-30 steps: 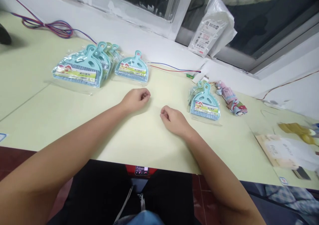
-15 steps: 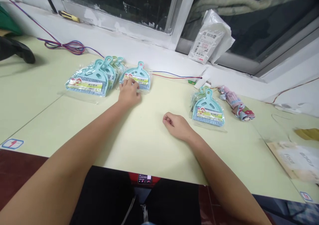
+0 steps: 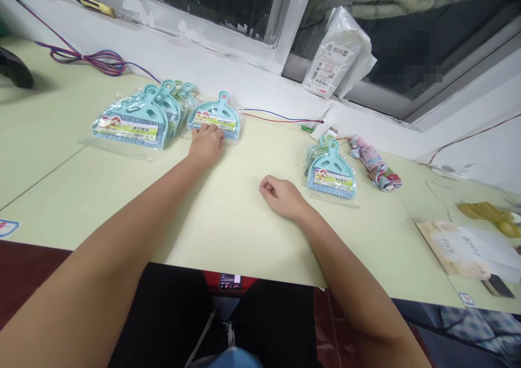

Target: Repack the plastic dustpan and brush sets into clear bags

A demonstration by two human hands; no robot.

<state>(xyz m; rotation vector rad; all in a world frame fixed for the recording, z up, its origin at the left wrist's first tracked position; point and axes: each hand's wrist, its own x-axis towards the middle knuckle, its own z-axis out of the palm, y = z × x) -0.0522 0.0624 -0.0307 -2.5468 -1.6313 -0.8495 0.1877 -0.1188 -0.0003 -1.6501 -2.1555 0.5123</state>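
Note:
My left hand [image 3: 207, 143] reaches to the back of the table, its bent fingers over the lower edge of a bagged light-blue dustpan and brush set [image 3: 216, 113]. It seems to grip that edge; the fingertips are partly hidden. My right hand [image 3: 281, 195] rests on the tabletop as a loose fist, with nothing visible in it. Left of my left hand stands a row of overlapping dustpan and brush sets [image 3: 136, 122] in clear bags. A smaller stack of the same sets [image 3: 331, 172] lies to the right of my right hand.
A wall and window run behind the table [image 3: 240, 216]. A screwdriver [image 3: 95, 4] lies on the ledge above coiled wires [image 3: 101, 61]. An envelope [image 3: 334, 58] leans by the window. A folded umbrella-like cloth bundle [image 3: 376, 164] and a tissue pack [image 3: 456, 248] are rightward.
The view has shifted slightly, moving everything up and left in the picture. My left hand's fingers sit lower on the dustpan and brush set, nearer its bottom edge. My right fist stays put.

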